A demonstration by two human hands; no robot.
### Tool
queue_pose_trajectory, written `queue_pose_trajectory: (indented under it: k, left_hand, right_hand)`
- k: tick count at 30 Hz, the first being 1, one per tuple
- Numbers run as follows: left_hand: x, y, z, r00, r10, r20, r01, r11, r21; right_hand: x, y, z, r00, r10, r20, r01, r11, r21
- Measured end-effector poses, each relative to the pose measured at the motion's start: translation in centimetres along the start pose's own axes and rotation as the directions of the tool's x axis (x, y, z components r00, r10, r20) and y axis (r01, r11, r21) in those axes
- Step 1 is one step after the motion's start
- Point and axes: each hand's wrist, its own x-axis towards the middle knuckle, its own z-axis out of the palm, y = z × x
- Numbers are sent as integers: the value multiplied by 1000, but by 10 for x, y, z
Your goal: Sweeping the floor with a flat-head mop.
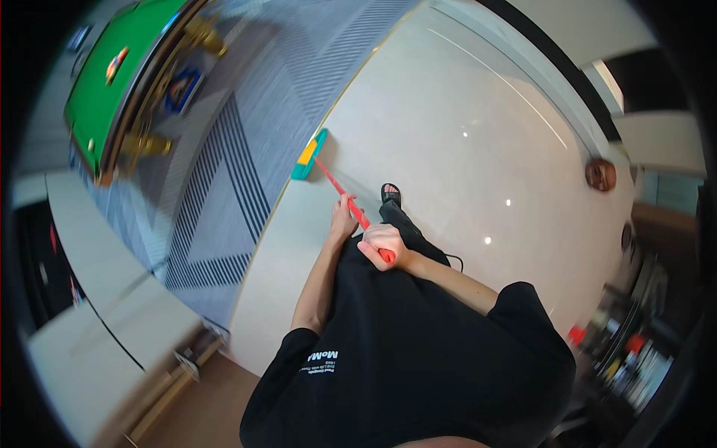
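Both my hands are on the red handle (335,182) of a broom. My right hand (383,242) wraps the top end of the handle, close to my black shirt. Lower down, my left hand (344,217) grips the shaft, its fingers partly hidden behind it. The handle slants away from me to the teal and yellow broom head (309,155). That head rests on the pale glossy floor (437,123), right beside the brass-coloured strip (273,210) at the carpet's edge. Any bristles are too unclear to make out.
Blue-grey patterned carpet (224,185) lies left of the strip. On it stands a snooker table (140,39) with gold legs. My sandalled foot (391,194) is just ahead. A round brown object (600,175) sits at the right, and a cluttered shelf (627,341) stands lower right.
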Motion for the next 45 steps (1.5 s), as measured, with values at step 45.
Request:
queue_pose_trajectory:
  k: [45]
  left_hand:
    - [-281, 79, 181, 614, -62, 787, -368, 859, 356]
  right_hand:
    - [-313, -329, 12, 478, 140, -867, -177, 982, 61]
